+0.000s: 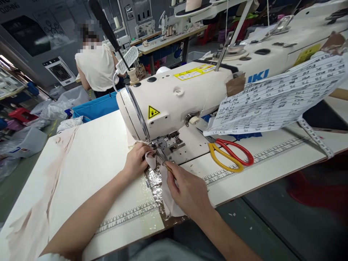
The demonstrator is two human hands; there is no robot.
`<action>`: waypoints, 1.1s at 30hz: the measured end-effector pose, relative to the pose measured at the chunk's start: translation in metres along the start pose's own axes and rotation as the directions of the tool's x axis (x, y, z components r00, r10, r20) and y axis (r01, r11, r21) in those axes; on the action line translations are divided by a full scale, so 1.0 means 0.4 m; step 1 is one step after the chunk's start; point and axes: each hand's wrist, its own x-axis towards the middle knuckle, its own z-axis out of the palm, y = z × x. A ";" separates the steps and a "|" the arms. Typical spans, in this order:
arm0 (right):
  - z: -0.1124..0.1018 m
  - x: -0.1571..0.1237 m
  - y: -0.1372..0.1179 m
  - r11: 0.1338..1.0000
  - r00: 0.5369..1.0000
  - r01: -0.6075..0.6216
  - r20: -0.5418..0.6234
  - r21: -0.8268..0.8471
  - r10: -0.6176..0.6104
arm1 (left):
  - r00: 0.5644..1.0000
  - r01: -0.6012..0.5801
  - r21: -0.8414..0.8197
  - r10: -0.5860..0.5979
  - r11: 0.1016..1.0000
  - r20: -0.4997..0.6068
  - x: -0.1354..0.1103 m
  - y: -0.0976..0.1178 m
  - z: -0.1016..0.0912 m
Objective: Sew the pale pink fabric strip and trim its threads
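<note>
My left hand (137, 159) is closed on a pale pink fabric piece (150, 160) beside the needle area of a white sewing machine (168, 98). My right hand (190, 190) grips a slim metal tool that looks like tweezers (169, 167); its tip points at the fabric near the presser foot (157, 145). More pale fabric (170, 203) hangs down beside and partly under my right hand. Shiny clear tape (154, 181) covers the table below my hands. My fingers hide part of the fabric and the tool.
Scissors (231, 157) with red and yellow handles lie right of the machine, under a handwritten paper sheet (280, 98). A tape measure (315, 136) and dark phone (326, 116) are farther right. Pale fabric (51, 181) lies along the table's left side. A person (95, 67) stands beyond.
</note>
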 end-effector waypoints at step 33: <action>0.010 0.000 0.003 0.998 0.998 0.045 -0.043 -0.033 -0.047 | 1.000 -0.004 -0.059 0.003 0.998 -0.021 0.009 -0.012 0.000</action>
